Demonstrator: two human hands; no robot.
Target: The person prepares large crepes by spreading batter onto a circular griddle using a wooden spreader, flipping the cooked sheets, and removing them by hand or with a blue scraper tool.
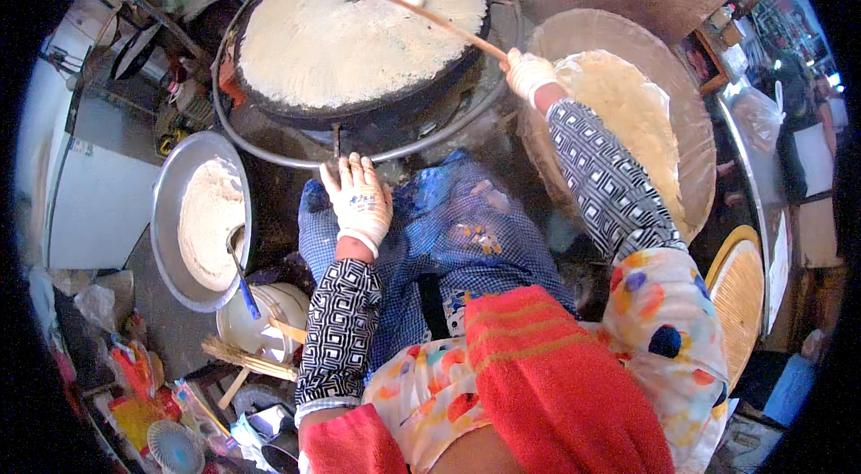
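Observation:
A big round black griddle (269, 106) is covered with pale batter (341, 34) spread almost to its rim. My right hand (527, 72), in a white glove, grips a long wooden spreader (439, 18) whose flat white head rests on the batter near the far side, beside a bare dark patch. My left hand (360, 196), also gloved, lies flat with fingers apart on my blue checked apron (448, 241), just in front of the griddle's metal ring. It holds nothing.
A metal basin of batter (175, 205) with a ladle (240, 268) stands at my left, a white bucket (282, 308) below it. To my right a round woven tray (695, 142) carries thin cooked pancakes (628, 115). A person stands at the far right.

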